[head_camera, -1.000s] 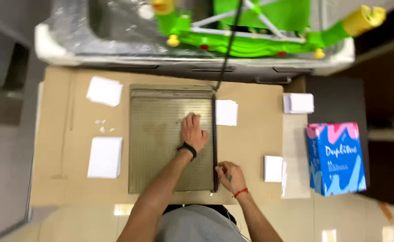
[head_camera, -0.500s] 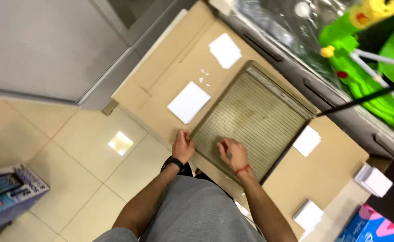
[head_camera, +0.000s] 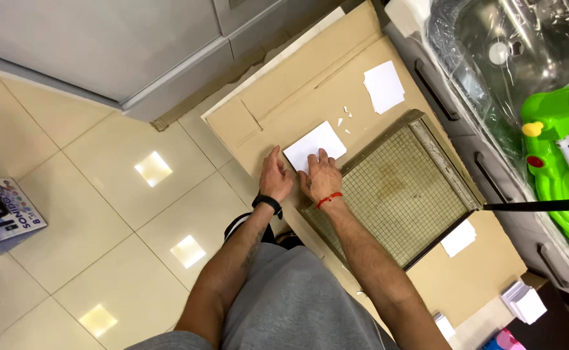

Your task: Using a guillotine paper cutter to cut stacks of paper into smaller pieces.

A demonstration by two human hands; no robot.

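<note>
On the cardboard sheet point(head_camera: 388, 129) spread over the tiled floor point(head_camera: 103, 214), just off the 9 o'clock corner of the paper trimmer point(head_camera: 394, 194), both hands are now gathered at a small white paper stack point(head_camera: 315, 146). Half a second ago the left hand was planted on the cardboard edge and the right hand was laid on the trimmer's gridded bed; a full second ago the left hand was pressed on the bed and the right hand was at its near edge by the blade arm. Since then both have been shifted toward 10 o'clock, onto the stack.

The right hand point(head_camera: 322, 178), a red string at its wrist, is laid with spread fingers on the stack's near edge, pressing rather than gripping. The left hand point(head_camera: 275, 176), a black band at its wrist, is set flat and unclenched on the cardboard just beside the stack's 8 o'clock corner, a fingertip at or very near its edge; contact cannot be told for certain.

The stack is lying flat, its long axis running from 8 o'clock to 2 o'clock, parallel to the trimmer's nearest side. The black blade arm point(head_camera: 537, 205) is raised, pointing toward 3 o'clock. Another white sheet point(head_camera: 384, 85) is seen at 12 o'clock, a further one point(head_camera: 458, 238) at 4 o'clock.
</note>
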